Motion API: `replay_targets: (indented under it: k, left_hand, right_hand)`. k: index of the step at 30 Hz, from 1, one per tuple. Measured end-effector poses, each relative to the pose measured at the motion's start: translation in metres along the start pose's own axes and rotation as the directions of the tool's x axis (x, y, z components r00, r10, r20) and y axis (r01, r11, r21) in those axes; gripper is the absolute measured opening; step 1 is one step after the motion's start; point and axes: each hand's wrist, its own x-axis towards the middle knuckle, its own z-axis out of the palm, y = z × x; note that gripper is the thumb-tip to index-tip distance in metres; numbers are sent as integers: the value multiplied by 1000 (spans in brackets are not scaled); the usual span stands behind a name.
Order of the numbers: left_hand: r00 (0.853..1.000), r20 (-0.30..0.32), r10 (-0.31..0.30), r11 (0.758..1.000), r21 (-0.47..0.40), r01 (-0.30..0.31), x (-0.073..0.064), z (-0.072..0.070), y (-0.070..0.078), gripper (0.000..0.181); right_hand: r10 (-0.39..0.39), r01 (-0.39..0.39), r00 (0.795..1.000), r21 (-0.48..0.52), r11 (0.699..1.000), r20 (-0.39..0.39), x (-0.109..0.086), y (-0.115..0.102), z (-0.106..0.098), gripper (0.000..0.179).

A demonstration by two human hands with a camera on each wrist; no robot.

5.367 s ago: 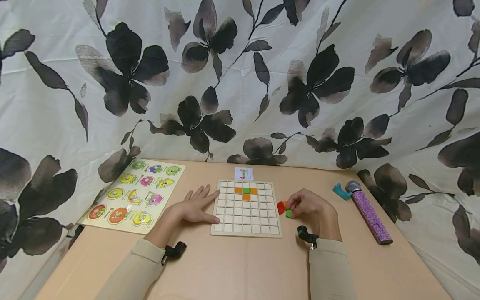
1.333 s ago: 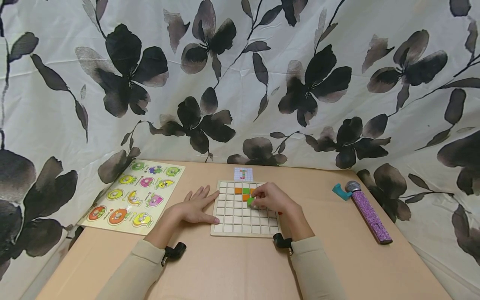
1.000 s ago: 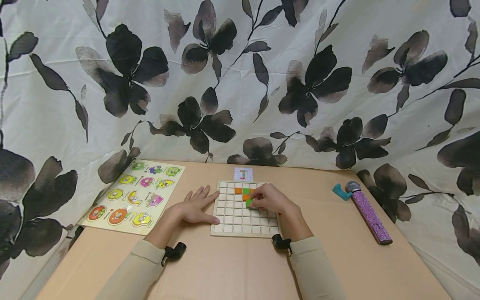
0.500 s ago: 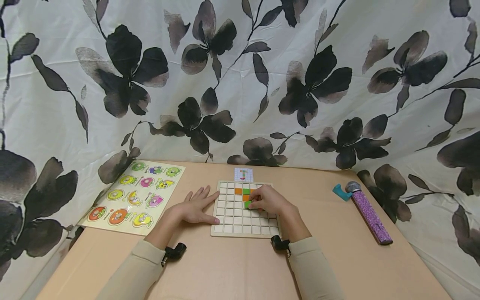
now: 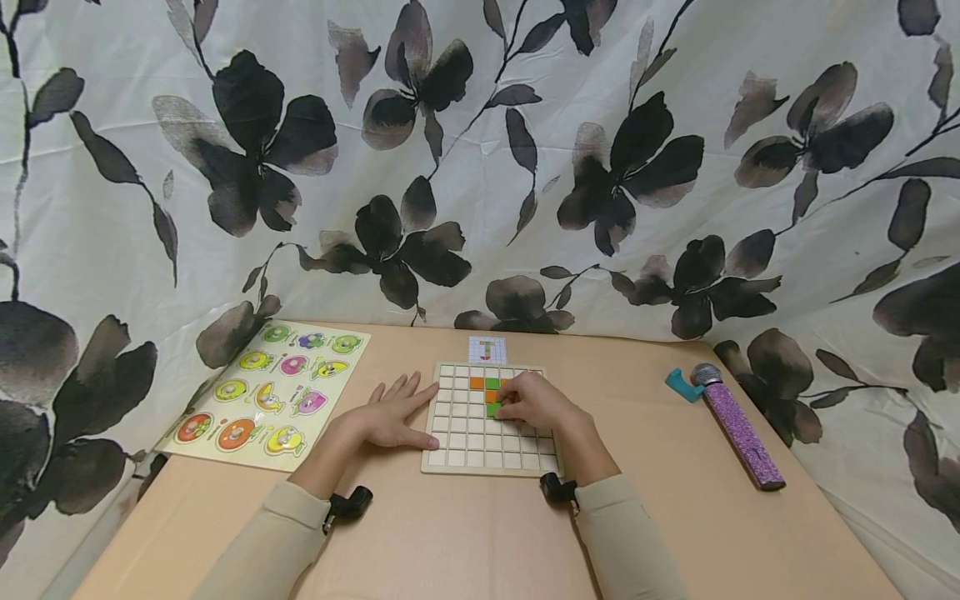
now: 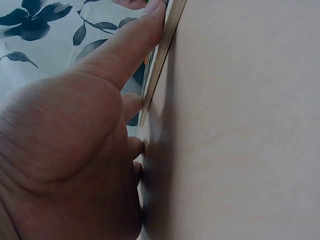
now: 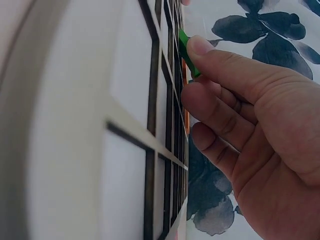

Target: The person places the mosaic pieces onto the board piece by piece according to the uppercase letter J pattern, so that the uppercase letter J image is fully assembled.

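A wooden board with a white square grid (image 5: 465, 433) lies mid-table. On it are two orange tiles, one an orange square tile (image 5: 477, 382), and a green square (image 5: 492, 382) in its upper rows. My right hand (image 5: 543, 402) is over the board and pinches a small green tile (image 5: 492, 410) just below the lower orange one; in the right wrist view the thumb is on this green tile (image 7: 188, 56), which looks slightly tilted. My left hand (image 5: 386, 417) lies with fingers spread, its thumb and index fingertip touching the board's left edge. The right hand hides part of the grid.
A small pattern card (image 5: 487, 348) lies behind the board. On the left is a fruit sticker sheet (image 5: 281, 400). A glittery purple microphone (image 5: 742, 433) and a teal curved piece (image 5: 683, 385) lie on the right. A floral curtain (image 5: 480, 167) hangs behind the table.
From beside the board's right edge, my right hand has carried the green tile left onto the grid. Lately the tile has shifted slightly down and left. The left hand has stayed put.
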Motion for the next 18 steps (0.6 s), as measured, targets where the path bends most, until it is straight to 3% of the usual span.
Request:
replay_targets:
  k: [11, 18]
  left_hand:
    - [1000, 6, 2, 1000, -21, -2, 2, 1, -2, 112]
    - [999, -15, 37, 997, -61, -38, 3, 4, -7, 114]
  right_hand:
    - [-6, 6, 1000, -18, 1000, -3, 1, -1, 2, 11]
    - [-13, 12, 1000, -69, 998, -18, 2, -1, 2, 9]
